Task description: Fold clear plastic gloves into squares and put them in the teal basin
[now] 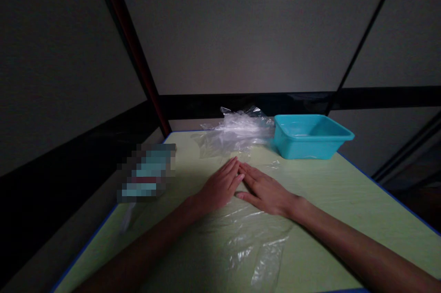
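Where clear plastic film (241, 242) lies flat: left hand (217, 185) and right hand (267, 190), open, palms down, fingertips meeting; green tabletop (358, 203) extending right to a blue edge (389, 194).

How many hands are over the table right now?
2: the left hand and the right hand, fingertips close together, both over the clear plastic film, nearer than the crumpled plastic heap. No others show.

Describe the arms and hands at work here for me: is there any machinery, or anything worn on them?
No machinery or cables: these are a person's arms. The left hand and right hand are ungloved, with slender fingers. No rings, watch or bracelet can be seen, and both forearms are sleeveless as far as they show, without visible markings.
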A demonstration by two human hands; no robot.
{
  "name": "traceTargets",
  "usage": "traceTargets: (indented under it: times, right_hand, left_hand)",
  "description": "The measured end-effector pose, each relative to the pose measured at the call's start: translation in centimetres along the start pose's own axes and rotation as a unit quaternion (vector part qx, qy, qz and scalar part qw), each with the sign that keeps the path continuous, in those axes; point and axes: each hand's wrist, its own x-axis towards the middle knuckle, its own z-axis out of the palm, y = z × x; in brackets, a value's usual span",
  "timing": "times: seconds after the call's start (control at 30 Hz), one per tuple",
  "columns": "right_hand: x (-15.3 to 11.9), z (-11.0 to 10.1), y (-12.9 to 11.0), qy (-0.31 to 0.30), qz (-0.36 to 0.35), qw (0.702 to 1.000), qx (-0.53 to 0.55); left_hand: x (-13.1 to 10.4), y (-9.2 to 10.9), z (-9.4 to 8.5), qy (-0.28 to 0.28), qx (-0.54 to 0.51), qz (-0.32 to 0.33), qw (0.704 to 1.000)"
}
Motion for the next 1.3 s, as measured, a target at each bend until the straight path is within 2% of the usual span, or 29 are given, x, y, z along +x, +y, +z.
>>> traceTargets:
  times: [0.07,0.17,0.5,0.87,1.0,1.13,1.3]
  right_hand:
    - [-0.1,0.5,-0.1,-0.004,-0.004,1.000,0.004]
    - [-0.3,0.7,0.1,-0.007,-0.001,1.000,0.012]
    - [-1.1,-0.4,1.6,-0.063,0.012,0.998,-0.019]
    - [-3.4,-1.3,5.1,-0.055,0.069,0.994,-0.059]
    - [-3.9,-1.1,5.6,-0.038,0.083,0.993,-0.071]
    - [-4.5,-0.6,5.9,0.016,0.109,0.991,-0.081]
    - [-4.8,-0.7,6.3,0.063,0.151,0.986,-0.033]
  left_hand:
    - [0.1,-0.3,1.2,0.004,0.016,-0.007,1.000]
    - [-0.1,-0.4,1.8,0.005,0.042,-0.019,0.999]
    - [-0.1,0.2,1.0,-0.041,0.080,-0.036,0.995]
    - [-0.2,0.2,0.7,-0.043,0.073,-0.032,0.996]
    - [-0.2,0.0,1.0,-0.044,0.067,-0.034,0.996]
    - [-0.2,-0.1,1.1,-0.040,0.048,-0.034,0.997]
    - [-0.5,-0.2,0.7,-0.017,-0.031,-0.045,0.998]
